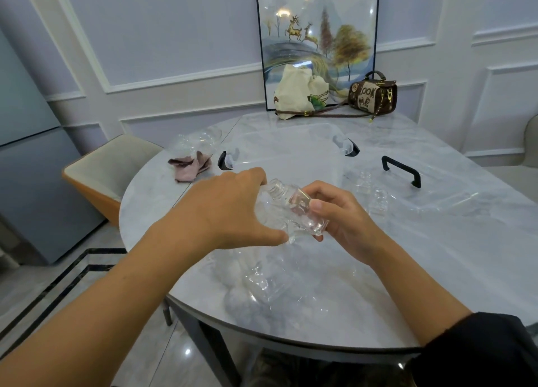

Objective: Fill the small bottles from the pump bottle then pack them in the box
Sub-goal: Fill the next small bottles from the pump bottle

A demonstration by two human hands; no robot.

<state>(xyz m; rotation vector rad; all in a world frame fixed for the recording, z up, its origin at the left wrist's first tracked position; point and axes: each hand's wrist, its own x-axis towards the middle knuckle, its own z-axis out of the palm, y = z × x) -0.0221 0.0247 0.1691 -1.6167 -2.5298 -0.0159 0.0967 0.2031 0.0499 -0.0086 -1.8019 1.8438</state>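
Note:
My right hand [340,220] holds a small clear bottle [300,209] tilted on its side above the table, with its open threaded neck pointing left. My left hand [230,209] reaches over the top of the clear pump bottle [270,284], which stands near the table's front edge. Its fingers curl over the pump head and its thumb lies below; the pump head itself is mostly hidden. The small bottle's neck sits right by my left fingertips. Two more small clear bottles [378,200] stand to the right. The clear box [320,130] with black latches lies behind my hands.
The box's clear lid with a black handle [401,171] lies on the right of the marble table [436,270]. A pink cloth [190,167] and a clear plastic piece lie at the left. A canvas bag [300,92], a brown handbag [372,94] and a framed picture stand at the back.

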